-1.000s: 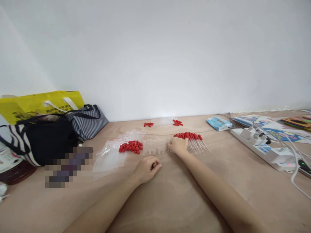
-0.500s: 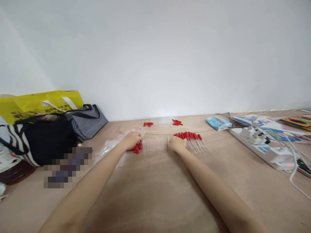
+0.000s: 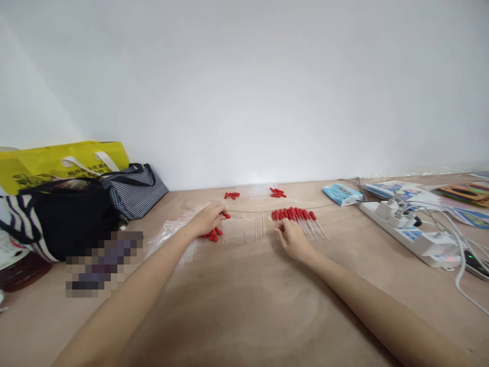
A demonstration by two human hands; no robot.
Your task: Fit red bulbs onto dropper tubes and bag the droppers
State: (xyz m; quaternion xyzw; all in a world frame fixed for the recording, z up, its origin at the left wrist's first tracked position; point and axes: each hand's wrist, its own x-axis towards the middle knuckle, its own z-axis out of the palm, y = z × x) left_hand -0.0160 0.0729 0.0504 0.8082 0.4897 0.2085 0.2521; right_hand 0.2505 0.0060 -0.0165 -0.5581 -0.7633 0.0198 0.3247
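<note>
My left hand is closed, with a red cap pinched at its fingertips. Under and beside it lies a small pile of red caps. In the middle, thin whitish sticks with small knobbed ends lie side by side in a row. To the right of that row my right hand is closed, and a thin white stick shows at its fingertips. Just past this hand rests a fanned row of sticks with red caps on their far ends, partly covered by the fingers.
Clear plastic bags lie beneath my left forearm. By the wall are two small red heaps and a clear bag. A blue tissue pack and a cabled power strip are right; bags stand left.
My right hand has moved right, from the end of the stick row, and a stick now shows in its fingers. My left hand has lifted a red cap slightly from the pile.
</note>
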